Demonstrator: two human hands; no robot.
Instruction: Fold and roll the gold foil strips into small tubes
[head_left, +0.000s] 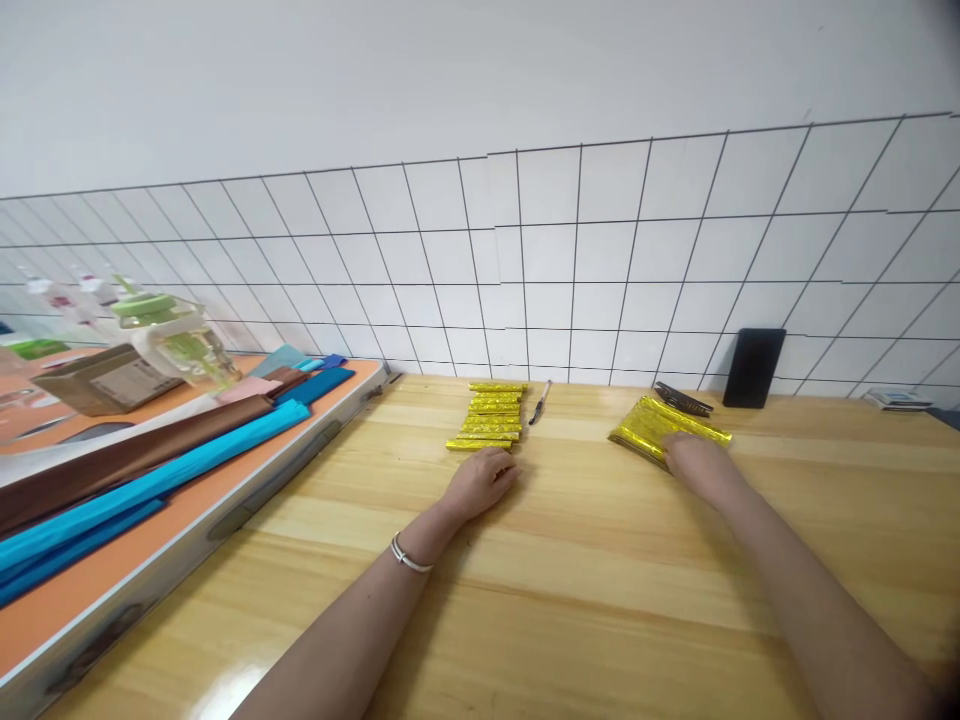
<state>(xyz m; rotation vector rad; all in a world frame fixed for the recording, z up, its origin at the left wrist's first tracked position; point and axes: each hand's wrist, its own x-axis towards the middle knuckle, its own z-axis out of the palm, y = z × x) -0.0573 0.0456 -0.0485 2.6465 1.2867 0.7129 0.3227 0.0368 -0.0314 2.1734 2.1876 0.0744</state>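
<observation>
My left hand (481,484) rests on the wooden table with its fingers curled in, at the near end of a row of narrow gold foil strips (491,411). Nothing shows in its grasp. The strips lie side by side, several of them, shiny and flat. To the right, my right hand (694,462) is closed at the near edge of a wider stack of gold foil (645,425); its fingertips are partly hidden. Between the two groups of foil lies a pen (540,403) with a dark end. Behind the stack sits a black stapler-like object (682,400).
A black rectangular slab (754,368) leans against the tiled wall. Small flat items (898,400) lie at the far right. On the left, an orange-topped table (296,450) bears rolled blue and brown paper, a cardboard box (105,380) and a green-lidded bottle (180,340).
</observation>
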